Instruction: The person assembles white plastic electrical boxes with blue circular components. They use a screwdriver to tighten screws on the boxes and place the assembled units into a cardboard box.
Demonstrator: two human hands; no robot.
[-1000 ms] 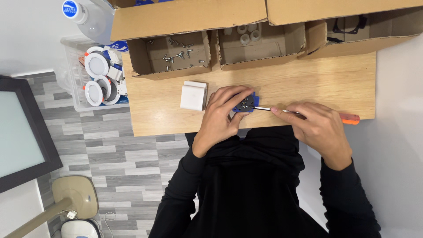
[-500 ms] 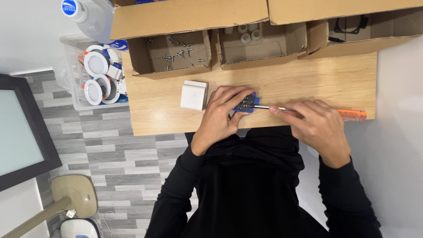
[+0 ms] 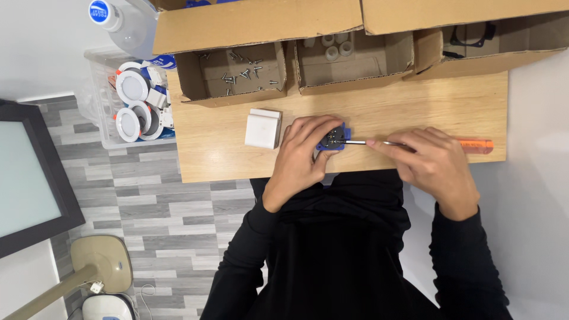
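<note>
**A:** Under the left hand (image 3: pixel 302 155): small blue module (image 3: pixel 333 140) with a dark insert, pinned flat on the wooden table (image 3: pixel 225 160). Fingers curl over its near and left sides; top face and far edge show past the fingertips. Grasping, not released.

**B:** Right hand (image 3: pixel 435 169)?

**A:** Wrapped around the screwdriver (image 3: pixel 379 142). Forefinger stretched along the metal shaft, orange handle poking out past the knuckles to the hand's right. Tip sits on the module's right face, at or in the dark insert. Can't tell whether it's seated in a screw head; too small.

**B:** Anything change over the last second?

**A:** Barely. Module is in the same spot, left hand has the same clamp. Right hand has slid a little toward the handle, so more bare shaft shows between the two hands, and the wrist looks slightly rolled. Shaft line hasn't tilted.

**B:** Meaning?

**A:** My read: mid-turn on a fastener, regripping between twists. Tip hasn't backed off, so that screw isn't finished.

**B:** Surroundings?

**A:** Just left of the left hand, apart from it: white square cover plate (image 3: pixel 263 128), untouched. Beyond both hands, three open cardboard boxes along the far table edge: loose screws (image 3: pixel 240 74) in the left one, small white cylindrical parts (image 3: pixel 333 46) in the middle, a black part (image 3: pixel 471 37) in the right. Off the table, further left, a clear bin (image 3: pixel 101 95) of round white fixtures (image 3: pixel 131 88).
</note>
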